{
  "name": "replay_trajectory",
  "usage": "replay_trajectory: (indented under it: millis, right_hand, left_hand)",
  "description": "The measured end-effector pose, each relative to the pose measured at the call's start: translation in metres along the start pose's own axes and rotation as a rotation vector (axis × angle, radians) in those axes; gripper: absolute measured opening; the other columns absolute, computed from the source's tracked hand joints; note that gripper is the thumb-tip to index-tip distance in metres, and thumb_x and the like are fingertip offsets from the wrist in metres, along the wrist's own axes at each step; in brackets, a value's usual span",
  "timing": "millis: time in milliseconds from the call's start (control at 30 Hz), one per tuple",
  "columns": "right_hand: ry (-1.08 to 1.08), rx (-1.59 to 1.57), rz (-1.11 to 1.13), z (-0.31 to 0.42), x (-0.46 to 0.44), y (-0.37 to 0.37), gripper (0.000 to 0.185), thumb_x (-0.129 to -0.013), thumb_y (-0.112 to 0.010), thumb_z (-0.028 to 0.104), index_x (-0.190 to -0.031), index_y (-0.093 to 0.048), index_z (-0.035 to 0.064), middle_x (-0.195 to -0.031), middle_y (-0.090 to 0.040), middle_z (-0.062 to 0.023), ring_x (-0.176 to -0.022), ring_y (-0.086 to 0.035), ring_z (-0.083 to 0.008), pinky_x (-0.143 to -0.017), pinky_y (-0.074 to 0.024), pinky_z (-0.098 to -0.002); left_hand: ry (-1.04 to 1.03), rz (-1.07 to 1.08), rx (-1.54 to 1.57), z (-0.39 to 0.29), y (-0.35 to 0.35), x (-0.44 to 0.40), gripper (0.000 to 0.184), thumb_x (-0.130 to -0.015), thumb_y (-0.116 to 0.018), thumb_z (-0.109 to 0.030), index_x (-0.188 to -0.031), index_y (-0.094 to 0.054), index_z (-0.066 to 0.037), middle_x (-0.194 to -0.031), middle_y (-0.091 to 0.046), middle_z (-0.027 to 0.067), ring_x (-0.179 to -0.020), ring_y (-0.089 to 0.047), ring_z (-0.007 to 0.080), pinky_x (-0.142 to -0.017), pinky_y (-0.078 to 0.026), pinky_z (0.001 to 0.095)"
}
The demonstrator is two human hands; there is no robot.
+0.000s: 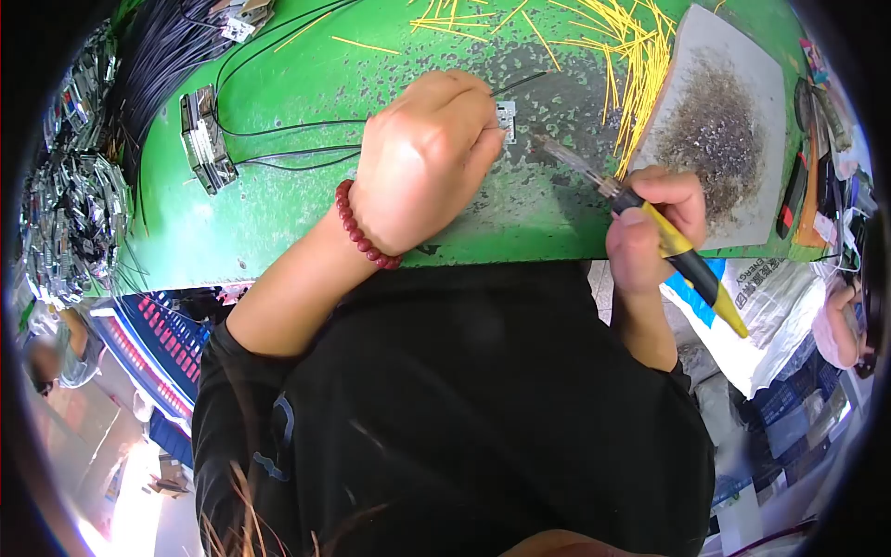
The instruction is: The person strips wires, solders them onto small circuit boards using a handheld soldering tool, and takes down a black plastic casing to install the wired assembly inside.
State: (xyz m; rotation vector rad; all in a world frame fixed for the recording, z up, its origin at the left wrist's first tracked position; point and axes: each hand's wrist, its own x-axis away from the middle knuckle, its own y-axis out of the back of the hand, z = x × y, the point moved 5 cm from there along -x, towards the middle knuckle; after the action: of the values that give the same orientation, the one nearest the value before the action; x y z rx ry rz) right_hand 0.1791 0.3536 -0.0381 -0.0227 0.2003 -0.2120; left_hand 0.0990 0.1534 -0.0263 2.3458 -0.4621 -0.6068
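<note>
My left hand [427, 139], with a dark red bead bracelet [355, 227] at the wrist, is closed over the green tabletop. A small white circuit board [506, 122] sticks out at its fingertips; the rest is covered by the hand. Black wires [306, 151] run from under this hand to a shiny, dark, flat metal part [206, 141] on the left. Held in my right hand [653, 227] is a yellow and black soldering iron [685, 260]. Its tip points up and left toward the board, a short gap away from it.
Yellow wires [640, 84] lie scattered at the back right, beside a grey board with dark crumbs [673, 102]. Black wires [167, 65] and a heap of shiny metal parts [74, 204] fill the left side. Other people [70, 348] are partly visible at the edges.
</note>
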Motion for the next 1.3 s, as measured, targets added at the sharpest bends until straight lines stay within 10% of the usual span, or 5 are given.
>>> replay_trajectory:
  millis: [1300]
  right_hand:
    - [0.058,0.122,0.028,-0.0043,0.0050,-0.0056,0.026,-0.077,-0.072,0.007,-0.093,-0.053,0.0006,-0.082,-0.056,-0.0077,-0.065,-0.045,-0.0084,-0.058,-0.0352,-0.0225]
  left_hand:
    - [-0.020,0.102,-0.053,-0.0033,0.0002,-0.0072,0.010,-0.074,-0.069,0.001,-0.078,-0.061,-0.001,-0.085,-0.063,0.0109,-0.077,-0.062,0.0313,-0.066,-0.052,0.0372]
